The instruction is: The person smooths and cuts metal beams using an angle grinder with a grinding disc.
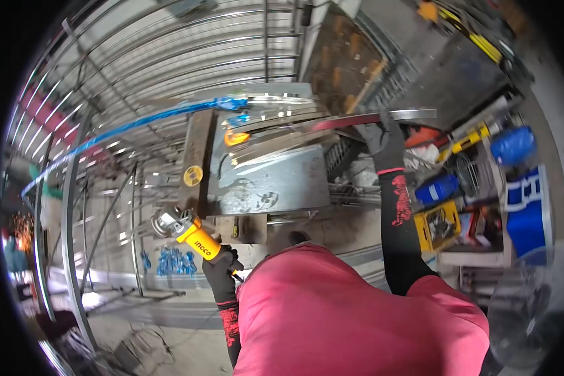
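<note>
My left hand (222, 262), in a dark glove, is closed around the rear body of a yellow angle grinder (198, 240). The grinder's metal head points up and to the left, beside the workbench. My right hand (385, 143), also gloved, reaches forward and grips a long metal bar (348, 120) with a reddish stretch along it. The bar is slightly blurred and lies crosswise above several other metal strips (282, 143) on the bench. A grey steel plate (269, 185) forms the bench top nearest me.
A rusty steel beam (197, 147) edges the bench's left side, with a yellow disc (193, 176) on it. A blue-wrapped tube (144, 120) extends left. Metal racking (75, 207) stands at left. On the right are a yellow bin (437, 227), a blue container (437, 188) and tools.
</note>
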Demonstrator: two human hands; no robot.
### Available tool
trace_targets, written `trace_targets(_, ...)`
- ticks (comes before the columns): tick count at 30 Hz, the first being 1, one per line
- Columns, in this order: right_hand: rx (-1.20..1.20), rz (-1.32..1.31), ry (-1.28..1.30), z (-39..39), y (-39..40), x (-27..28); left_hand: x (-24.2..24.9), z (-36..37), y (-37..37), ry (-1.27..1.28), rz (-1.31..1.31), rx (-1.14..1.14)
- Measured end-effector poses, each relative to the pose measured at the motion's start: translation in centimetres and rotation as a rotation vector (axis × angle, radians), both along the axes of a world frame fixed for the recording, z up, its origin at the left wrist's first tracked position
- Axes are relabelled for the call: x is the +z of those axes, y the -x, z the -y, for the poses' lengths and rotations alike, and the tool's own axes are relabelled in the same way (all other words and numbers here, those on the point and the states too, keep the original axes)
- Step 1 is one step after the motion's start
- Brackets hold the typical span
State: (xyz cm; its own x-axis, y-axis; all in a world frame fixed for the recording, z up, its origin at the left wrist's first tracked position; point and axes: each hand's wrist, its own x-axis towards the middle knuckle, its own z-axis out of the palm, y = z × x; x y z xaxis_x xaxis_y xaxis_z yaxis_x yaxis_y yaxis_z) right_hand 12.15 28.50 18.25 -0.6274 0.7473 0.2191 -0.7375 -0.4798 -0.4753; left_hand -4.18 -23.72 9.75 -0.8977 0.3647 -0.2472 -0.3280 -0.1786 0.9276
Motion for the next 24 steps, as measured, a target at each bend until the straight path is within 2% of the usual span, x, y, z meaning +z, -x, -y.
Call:
trace_targets(1, -0.090, 0.033, 0.101, 1.2, -0.2, 0.4, 0.6, -0.6, 0.2, -0.002, -0.002, -0.034)
trace_targets(3, -0.047, -0.095, 0.096, 2.9, -0.9, -0.5, 1.7, -1.3, 0.5, 0.084, 0.014, -0.090)
trace_targets(6, -0.056, -0.153, 0.143, 5.9, -1.5, 1.1, -0.3, -1.7, 1.9, 0.239, -0.045, -0.200)
trace_targets(8, -0.129, -0.096, 0.160, 6.8, -1.3, 1.8, 1.1, -3.0, 2.6, 0.341, -0.089, -0.256)
trace_targets(9, -0.197, -0.031, 0.161, 6.9, -1.1, 1.9, -0.4, -3.4, 3.4, 0.455, -0.214, -0.268)
trace_targets(10, -0.089, -0.161, 0.151, 6.2, -1.3, 0.9, -0.9, -3.9, 4.0, 0.515, -0.310, -0.299)
trace_targets(12, -0.053, -0.201, 0.114, 7.1, -1.2, 2.2, 0.6, -5.6, 4.6, 0.662, -0.455, -0.364)
trace_targets(13, -0.018, -0.231, 0.074, 7.6, -1.1, 3.2, -0.8, -5.8, 5.6, 0.813, -0.525, -0.419)
trace_targets(15, 0.035, -0.268, 0.077, 7.5, -1.4, 3.9, -1.3, -7.1, 6.0, 0.823, -0.662, -0.407)
trace_targets(17, -0.002, -0.238, 0.031, 6.8, -1.6, 4.2, -0.7, -8.5, 6.5, 0.870, -0.663, -0.423)
trace_targets(19, 0.011, -0.246, 0.042, 6.5, -1.7, 4.5, -0.2, -9.9, 7.1, 0.949, -0.818, -0.497)
trace_targets(21, 0.009, -0.224, -0.034, 6.6, -1.7, 5.3, 1.0, -11.2, 7.6, 0.967, -0.834, -0.516)
trace_targets(22, 0.046, -0.205, -0.104, 7.1, -1.5, 6.2, 1.0, -11.8, 8.0, 0.970, -0.921, -0.542)
trace_targets(24, 0.055, -0.219, -0.083, 6.5, -1.4, 5.6, 0.3, -12.7, 8.8, 0.920, -1.115, -0.545)
